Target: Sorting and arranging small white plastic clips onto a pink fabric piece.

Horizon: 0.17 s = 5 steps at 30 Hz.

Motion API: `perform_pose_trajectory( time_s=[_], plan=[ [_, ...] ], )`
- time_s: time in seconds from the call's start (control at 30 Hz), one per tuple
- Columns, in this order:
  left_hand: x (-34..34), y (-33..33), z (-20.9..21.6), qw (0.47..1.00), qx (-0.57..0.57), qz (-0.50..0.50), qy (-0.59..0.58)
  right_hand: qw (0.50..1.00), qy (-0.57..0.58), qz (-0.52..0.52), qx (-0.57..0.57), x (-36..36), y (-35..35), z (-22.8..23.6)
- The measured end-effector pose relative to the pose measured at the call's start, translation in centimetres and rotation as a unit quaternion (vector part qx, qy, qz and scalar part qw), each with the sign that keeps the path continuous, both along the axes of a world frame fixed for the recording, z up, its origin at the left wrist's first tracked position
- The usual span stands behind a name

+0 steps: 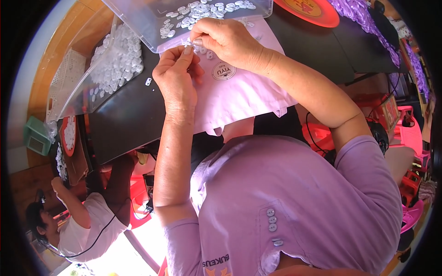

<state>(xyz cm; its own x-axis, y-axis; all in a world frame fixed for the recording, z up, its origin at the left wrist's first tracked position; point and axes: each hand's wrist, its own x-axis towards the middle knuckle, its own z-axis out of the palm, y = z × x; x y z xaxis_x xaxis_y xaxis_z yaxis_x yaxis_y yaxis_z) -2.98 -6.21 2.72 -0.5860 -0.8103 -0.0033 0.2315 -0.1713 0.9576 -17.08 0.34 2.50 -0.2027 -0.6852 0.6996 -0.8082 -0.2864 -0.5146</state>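
Dark bench (129, 115) carries a pale cloth (239, 92), with bare surface open to its left. Clear tray (152, 23) at the far edge holds loose white buttons (207, 8); a clear bag (115, 60) on the left holds more. Right hand (225, 39) and left hand (177, 73), fingertips touching, pinch a small white button (189, 43) between them just above the cloth's far edge.

The person is wearing a lilac short-sleeved shirt (294, 202), with sleeves ending above the elbows. A placket with small pale buttons (272, 220) is showing at the chest, along with printed lettering near the hem. Both forearms are showing bare.
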Motion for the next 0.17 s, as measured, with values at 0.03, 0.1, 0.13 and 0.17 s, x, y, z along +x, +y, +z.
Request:
perform_pose_trajectory(
  time_s=[0.03, 0.1, 0.13, 0.17],
  plan=[
    [-0.01, -0.02, -0.04, 1.000, -0.003, -0.002, -0.001, 1.000, -0.024, 0.000, 0.007, -0.02, -0.07, -0.08],
    [-0.02, -0.10, -0.14, 1.000, -0.005, -0.004, -0.002, 0.999, -0.038, 0.005, 0.028, -0.08, -0.02, 0.00],
    [-0.05, -0.13, -0.17, 1.000, -0.009, -0.006, -0.003, 0.997, -0.052, 0.010, 0.049, -0.17, 0.08, 0.15],
    [-0.04, -0.13, -0.19, 1.000, -0.012, -0.007, -0.003, 0.997, -0.053, 0.010, 0.050, -0.14, 0.08, 0.07]
  ],
)
